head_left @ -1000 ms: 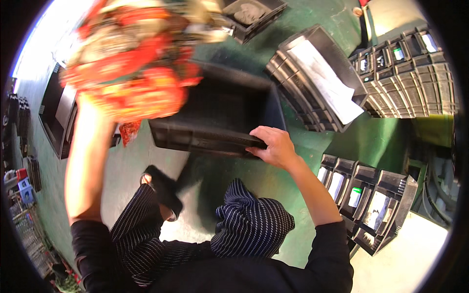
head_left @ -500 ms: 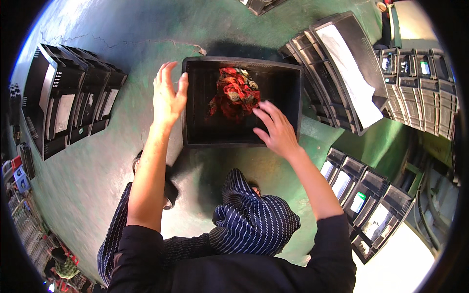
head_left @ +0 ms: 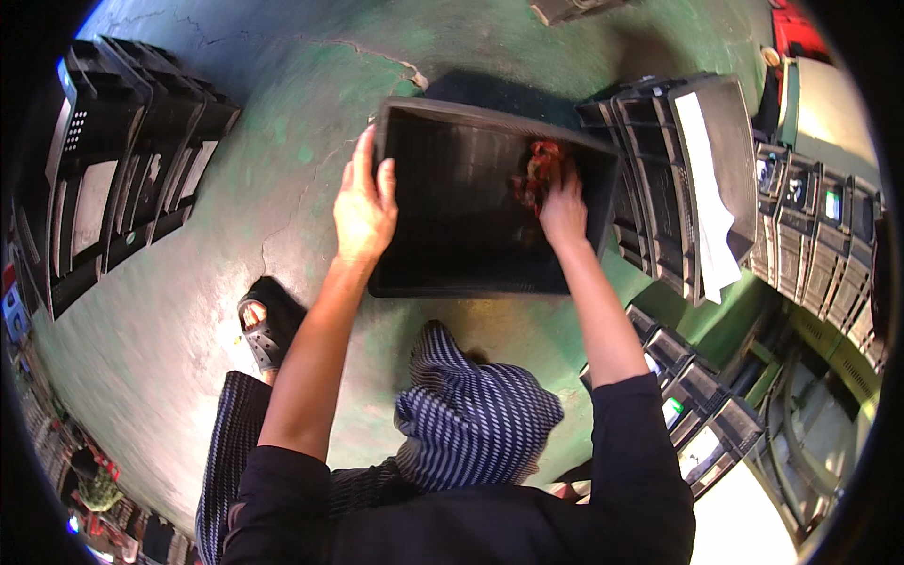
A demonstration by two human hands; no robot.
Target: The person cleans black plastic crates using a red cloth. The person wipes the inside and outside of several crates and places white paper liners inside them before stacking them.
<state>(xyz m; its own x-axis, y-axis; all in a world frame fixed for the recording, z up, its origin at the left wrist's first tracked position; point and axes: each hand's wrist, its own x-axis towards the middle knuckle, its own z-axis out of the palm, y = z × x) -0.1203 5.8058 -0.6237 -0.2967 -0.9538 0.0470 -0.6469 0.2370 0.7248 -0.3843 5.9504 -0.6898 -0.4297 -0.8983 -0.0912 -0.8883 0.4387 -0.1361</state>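
Observation:
A black rectangular plastic crate sits on the green floor in front of me. My left hand grips its left wall, the thumb on the inner side and the fingers along the outside. Inside the crate, near its right end, my right hand is closed on a crumpled red patterned cloth. The cloth is bunched against the crate's bottom, and my fingers hide part of it.
Stacked black crates stand at the left. More stacked crates rise close to the right, a white sheet draped on them. Further crates line the far right. My sandalled foot rests on the floor.
My left hand has come onto the crate's left wall. My right hand has taken hold of the cloth, which has moved from the crate's middle to the right.

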